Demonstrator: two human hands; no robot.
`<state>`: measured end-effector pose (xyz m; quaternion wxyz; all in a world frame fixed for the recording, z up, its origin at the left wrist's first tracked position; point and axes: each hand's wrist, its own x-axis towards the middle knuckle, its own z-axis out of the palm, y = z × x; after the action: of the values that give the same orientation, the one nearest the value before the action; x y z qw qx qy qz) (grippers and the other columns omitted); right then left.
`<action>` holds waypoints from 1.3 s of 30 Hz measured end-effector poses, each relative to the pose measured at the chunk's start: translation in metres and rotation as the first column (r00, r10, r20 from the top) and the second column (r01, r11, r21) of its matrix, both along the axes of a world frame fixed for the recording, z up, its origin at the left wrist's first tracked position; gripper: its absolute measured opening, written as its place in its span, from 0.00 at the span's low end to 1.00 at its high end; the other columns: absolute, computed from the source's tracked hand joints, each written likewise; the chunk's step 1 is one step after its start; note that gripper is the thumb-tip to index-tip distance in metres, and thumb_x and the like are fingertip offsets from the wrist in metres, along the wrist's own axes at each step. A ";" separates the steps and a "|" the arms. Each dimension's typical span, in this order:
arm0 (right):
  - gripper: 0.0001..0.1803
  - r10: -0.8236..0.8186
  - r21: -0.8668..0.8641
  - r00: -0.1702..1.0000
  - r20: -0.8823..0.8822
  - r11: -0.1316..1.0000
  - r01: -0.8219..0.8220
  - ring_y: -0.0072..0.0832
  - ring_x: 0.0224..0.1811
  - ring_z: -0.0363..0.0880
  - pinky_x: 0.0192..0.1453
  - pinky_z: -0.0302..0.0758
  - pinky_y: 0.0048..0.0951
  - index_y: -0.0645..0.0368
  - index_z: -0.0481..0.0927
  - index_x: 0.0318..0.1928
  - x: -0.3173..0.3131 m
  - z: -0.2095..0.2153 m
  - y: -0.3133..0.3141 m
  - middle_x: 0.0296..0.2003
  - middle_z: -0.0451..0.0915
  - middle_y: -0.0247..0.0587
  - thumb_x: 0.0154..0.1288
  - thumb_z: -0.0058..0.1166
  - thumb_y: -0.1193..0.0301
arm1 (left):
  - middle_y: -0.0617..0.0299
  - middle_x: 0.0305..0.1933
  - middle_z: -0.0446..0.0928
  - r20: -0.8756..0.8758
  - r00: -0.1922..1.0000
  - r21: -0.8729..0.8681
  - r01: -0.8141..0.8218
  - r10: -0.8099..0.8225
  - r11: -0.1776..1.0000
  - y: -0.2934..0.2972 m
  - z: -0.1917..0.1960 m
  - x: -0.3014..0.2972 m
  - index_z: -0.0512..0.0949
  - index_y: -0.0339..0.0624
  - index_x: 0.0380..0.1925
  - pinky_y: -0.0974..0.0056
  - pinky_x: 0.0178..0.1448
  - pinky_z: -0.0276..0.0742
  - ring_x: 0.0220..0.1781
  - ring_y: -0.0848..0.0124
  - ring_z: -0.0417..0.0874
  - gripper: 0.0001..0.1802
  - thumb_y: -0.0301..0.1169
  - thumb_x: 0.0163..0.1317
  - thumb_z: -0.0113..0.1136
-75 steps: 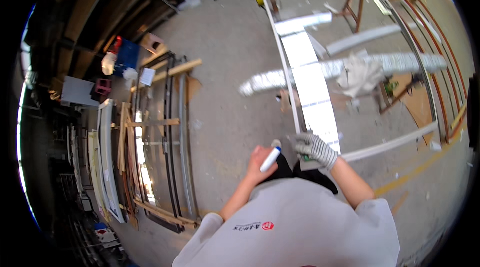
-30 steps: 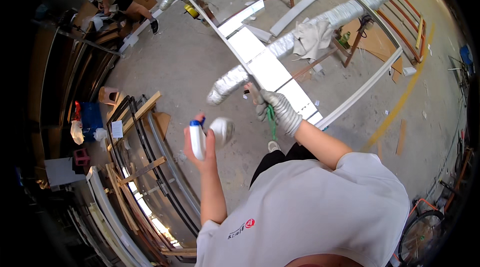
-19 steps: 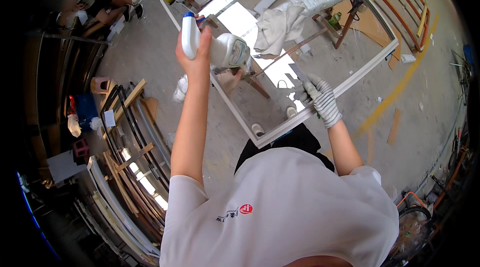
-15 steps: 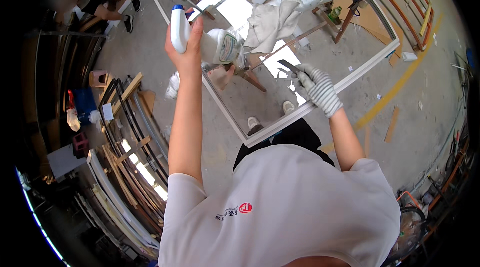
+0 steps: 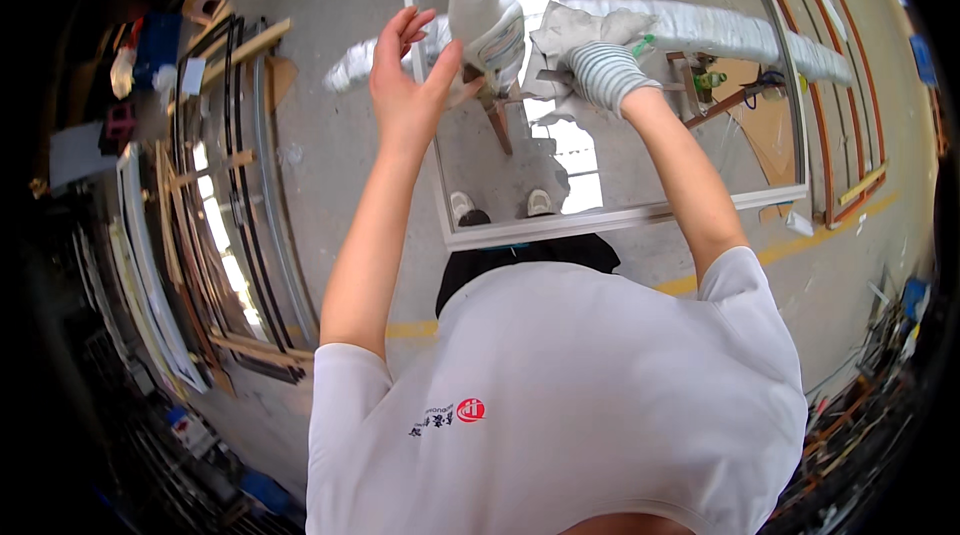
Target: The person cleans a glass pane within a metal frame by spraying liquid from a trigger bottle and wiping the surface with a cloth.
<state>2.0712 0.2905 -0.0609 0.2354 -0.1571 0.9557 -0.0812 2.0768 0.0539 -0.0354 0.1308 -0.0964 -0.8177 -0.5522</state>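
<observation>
My bare left hand point(image 5: 408, 85) is raised over the left edge of a glass pane in a white frame point(image 5: 620, 218). Its fingers are spread, and only the thumb touches a white spray bottle point(image 5: 488, 25) with a blue collar, which stands upright on the glass. My right hand point(image 5: 603, 75), in a striped grey glove, presses a crumpled grey cloth point(image 5: 568, 30) on the glass just right of the bottle. My shoes point(image 5: 462, 206) show through the pane.
A wooden trestle point(image 5: 500, 123) supports the pane from below. A long wrapped bundle point(image 5: 730, 33) lies across the far side. Curved frames and wooden slats point(image 5: 225, 185) are stacked on the floor at left. A yellow floor line point(image 5: 800, 245) runs at right.
I have stepped up to the pane. My left hand brought the spray bottle down onto the glass and spread its fingers. My right hand moved left and now has the cloth.
</observation>
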 end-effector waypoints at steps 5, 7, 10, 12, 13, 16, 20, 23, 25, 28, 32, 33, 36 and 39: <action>0.11 0.306 -0.023 0.952 0.025 0.952 -0.306 0.45 0.32 0.83 0.40 0.77 0.44 0.57 0.80 0.42 0.060 -0.036 -0.037 0.28 0.82 0.48 0.63 0.49 0.68 | 0.57 0.50 0.79 0.303 0.933 0.010 -0.206 0.194 0.978 -0.087 -0.077 0.105 0.70 0.34 0.55 0.64 0.60 0.69 0.49 0.71 0.76 0.24 0.28 0.59 0.63; 0.10 0.378 -0.075 0.925 0.026 0.924 -0.375 0.45 0.31 0.83 0.38 0.77 0.44 0.57 0.79 0.41 0.086 -0.030 -0.056 0.27 0.82 0.48 0.63 0.49 0.67 | 0.56 0.49 0.79 0.447 0.851 0.064 -0.337 0.275 0.939 -0.106 -0.098 0.154 0.70 0.33 0.54 0.67 0.58 0.70 0.48 0.74 0.76 0.22 0.28 0.61 0.61; 0.13 0.409 -0.098 0.912 0.009 0.908 -0.406 0.43 0.32 0.84 0.35 0.78 0.43 0.58 0.78 0.45 0.096 -0.028 -0.090 0.28 0.83 0.47 0.66 0.43 0.68 | 0.58 0.50 0.79 0.605 0.713 0.072 -0.493 0.354 0.867 -0.113 -0.108 0.201 0.70 0.34 0.56 0.70 0.59 0.68 0.50 0.77 0.76 0.20 0.29 0.65 0.58; 0.13 0.411 -0.119 0.911 -0.034 0.904 -0.412 0.43 0.31 0.84 0.33 0.78 0.43 0.58 0.77 0.45 0.099 -0.033 -0.113 0.27 0.83 0.46 0.67 0.42 0.68 | 0.58 0.50 0.80 0.631 0.683 0.101 -0.542 0.367 0.835 -0.112 -0.108 0.217 0.70 0.34 0.55 0.71 0.59 0.67 0.51 0.77 0.76 0.20 0.28 0.65 0.57; 0.12 0.409 -0.137 0.910 -0.065 0.900 -0.415 0.43 0.29 0.83 0.32 0.78 0.43 0.58 0.76 0.43 0.102 -0.044 -0.121 0.25 0.82 0.46 0.66 0.43 0.68 | 0.58 0.49 0.80 0.644 0.670 0.116 -0.564 0.370 0.818 -0.111 -0.109 0.221 0.70 0.34 0.55 0.71 0.59 0.67 0.51 0.77 0.76 0.19 0.28 0.66 0.57; 0.10 0.425 -0.132 0.901 -0.080 0.892 -0.433 0.41 0.27 0.83 0.29 0.78 0.42 0.58 0.76 0.41 0.102 -0.044 -0.134 0.24 0.81 0.45 0.65 0.45 0.69 | 0.59 0.49 0.80 0.650 0.660 0.148 -0.595 0.376 0.790 -0.109 -0.110 0.227 0.71 0.35 0.54 0.70 0.59 0.67 0.51 0.76 0.76 0.18 0.28 0.66 0.57; 0.09 0.503 -0.163 0.864 -0.014 0.852 -0.498 0.41 0.27 0.83 0.29 0.78 0.42 0.58 0.78 0.39 0.098 -0.046 -0.133 0.24 0.81 0.45 0.63 0.47 0.69 | 0.57 0.47 0.80 0.597 0.704 0.131 -0.557 0.383 0.820 -0.104 -0.112 0.218 0.72 0.33 0.52 0.70 0.54 0.71 0.44 0.77 0.77 0.17 0.28 0.64 0.58; 0.11 0.551 -0.256 0.835 -0.001 0.807 -0.533 0.43 0.28 0.83 0.30 0.78 0.45 0.58 0.80 0.40 0.097 -0.036 -0.135 0.26 0.82 0.50 0.58 0.52 0.70 | 0.58 0.45 0.81 0.515 0.769 0.072 -0.480 0.380 0.874 -0.097 -0.108 0.207 0.76 0.35 0.47 0.66 0.54 0.72 0.43 0.73 0.78 0.15 0.27 0.61 0.60; 0.12 0.584 -0.224 0.809 0.057 0.798 -0.560 0.44 0.29 0.83 0.31 0.78 0.45 0.58 0.81 0.41 0.096 -0.023 -0.126 0.27 0.82 0.51 0.59 0.51 0.68 | 0.58 0.44 0.81 0.403 0.848 -0.064 -0.349 0.344 0.935 -0.097 -0.099 0.198 0.78 0.37 0.44 0.63 0.54 0.72 0.44 0.69 0.78 0.13 0.27 0.59 0.60; 0.13 0.509 -0.169 0.847 0.152 0.858 -0.485 0.47 0.31 0.82 0.36 0.77 0.46 0.56 0.84 0.36 0.096 -0.027 -0.088 0.28 0.82 0.50 0.61 0.50 0.63 | 0.58 0.46 0.79 0.257 0.944 -0.284 -0.129 0.205 0.950 -0.097 -0.073 0.182 0.80 0.41 0.42 0.61 0.57 0.70 0.50 0.62 0.76 0.13 0.27 0.55 0.62; 0.15 0.280 -0.166 0.959 0.036 0.948 -0.270 0.48 0.31 0.81 0.37 0.76 0.46 0.55 0.84 0.36 0.114 -0.016 -0.029 0.29 0.82 0.51 0.65 0.49 0.60 | 0.58 0.48 0.76 0.128 0.985 -0.499 0.163 -0.114 0.851 -0.086 -0.062 0.174 0.81 0.46 0.39 0.51 0.58 0.67 0.53 0.54 0.72 0.13 0.29 0.52 0.63; 0.15 0.230 -0.275 0.973 -0.019 0.934 -0.226 0.49 0.30 0.79 0.38 0.75 0.46 0.54 0.82 0.40 0.126 -0.044 -0.012 0.28 0.81 0.50 0.64 0.47 0.59 | 0.58 0.47 0.76 0.127 0.974 -0.550 0.224 -0.185 0.805 -0.081 -0.066 0.175 0.80 0.47 0.39 0.51 0.58 0.67 0.53 0.54 0.72 0.13 0.33 0.52 0.64; 0.15 0.207 -0.243 0.978 -0.003 0.949 -0.201 0.47 0.34 0.80 0.40 0.75 0.46 0.54 0.81 0.40 0.131 -0.049 -0.025 0.33 0.81 0.49 0.65 0.46 0.60 | 0.59 0.48 0.77 0.206 0.907 -0.621 0.412 -0.368 0.667 -0.082 -0.082 0.180 0.78 0.49 0.46 0.50 0.59 0.66 0.53 0.55 0.72 0.21 0.40 0.52 0.65; 0.19 -0.059 -0.229 0.995 -0.077 0.973 0.040 0.46 0.33 0.81 0.39 0.76 0.46 0.52 0.80 0.40 0.147 -0.045 -0.021 0.32 0.81 0.47 0.67 0.43 0.53 | 0.62 0.49 0.76 0.201 0.814 -0.535 0.557 -0.545 0.635 -0.063 -0.094 0.170 0.78 0.48 0.48 0.52 0.60 0.67 0.54 0.57 0.71 0.21 0.37 0.52 0.64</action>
<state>2.2183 0.2692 -0.1062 0.1740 -0.1624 0.9527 -0.1892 2.2466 -0.0095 -0.1297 -0.0874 -0.3700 -0.8765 -0.2953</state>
